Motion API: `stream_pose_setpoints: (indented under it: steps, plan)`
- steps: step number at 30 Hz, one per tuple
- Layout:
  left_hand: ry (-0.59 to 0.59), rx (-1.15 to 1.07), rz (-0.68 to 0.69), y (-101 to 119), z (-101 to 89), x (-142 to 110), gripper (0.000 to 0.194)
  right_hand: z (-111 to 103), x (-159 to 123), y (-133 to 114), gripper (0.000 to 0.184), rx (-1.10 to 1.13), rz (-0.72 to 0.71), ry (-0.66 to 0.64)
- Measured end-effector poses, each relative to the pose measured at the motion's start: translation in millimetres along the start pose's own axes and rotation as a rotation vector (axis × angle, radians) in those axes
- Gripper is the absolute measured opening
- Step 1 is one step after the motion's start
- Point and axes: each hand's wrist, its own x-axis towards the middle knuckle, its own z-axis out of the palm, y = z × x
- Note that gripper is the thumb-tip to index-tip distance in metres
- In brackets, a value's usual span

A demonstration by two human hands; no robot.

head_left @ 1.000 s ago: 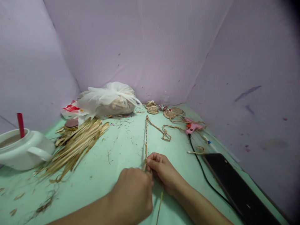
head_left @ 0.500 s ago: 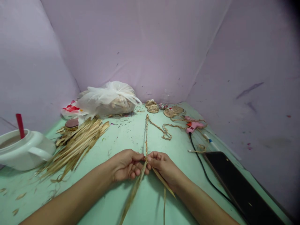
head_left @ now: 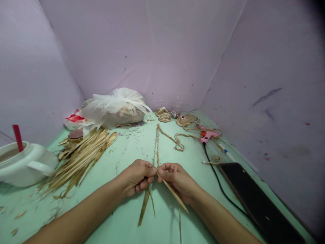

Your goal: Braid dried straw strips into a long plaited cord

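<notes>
A thin braided cord (head_left: pixel 157 145) of dried leaf fibre runs from my hands straight away to a bend at the back of the table, then loops off to the right. My left hand (head_left: pixel 140 176) pinches the near end of the braid, with leaf strips (head_left: pixel 144 207) hanging below its curled fingers. Close beside it, my right hand (head_left: pixel 176 179) is closed on the braid's end too, and a pale leaf strip (head_left: pixel 175 194) slants out under it toward me. A narrower strand hangs lower down. The fingertips almost meet, hiding the exact crossing of the strips.
Left: a white pot (head_left: pixel 27 166) with a red handle in it and a pile of dry leaf strips (head_left: pixel 81 156). Behind stands a white plastic bag (head_left: pixel 114 108). Right: coiled fibre discs (head_left: pixel 186 119), a pink glue gun (head_left: pixel 209 135) with a black cord, and a dark phone-like slab (head_left: pixel 259 200).
My left fingers have closed in to pinch at the braid. The long strip that hung between the hands has swung under my left hand. The view has shifted slightly.
</notes>
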Motion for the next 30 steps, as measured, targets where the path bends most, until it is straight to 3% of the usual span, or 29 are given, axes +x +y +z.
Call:
stream_pose_setpoints:
  steps: [5, 9, 13, 18, 24, 26, 30]
  plan:
    - [0.156, 0.142, 0.117, -3, 8.9, -2, 0.008, 0, 2, -1, 0.020, 0.008, -0.047, 0.013]
    - [0.110, 0.162, 0.104, -4, 5.5, 2, 0.014, -1, 8, 3, 0.012, -0.130, -0.108, 0.072]
    - [0.044, 0.198, 0.102, 0, 0.2, 4, 0.017, -4, 11, 7, 0.006, -0.332, -0.174, 0.131]
    - [0.074, 0.322, 0.071, 4, 0.4, 4, 0.016, -6, 5, 9, 0.007, -0.678, -0.362, 0.138]
    - [0.206, 0.528, 0.286, -5, 4.5, 9, 0.012, -3, -5, 6, 0.011, -1.038, -0.512, 0.242]
    - [0.240, 0.529, 0.286, -8, 7.0, 10, 0.009, -1, -8, 3, 0.010, -1.092, -0.499, 0.295]
    - [0.296, 0.454, 0.244, -12, 13.4, 9, 0.008, 5, -18, -1, 0.011, -1.086, -0.329, 0.318]
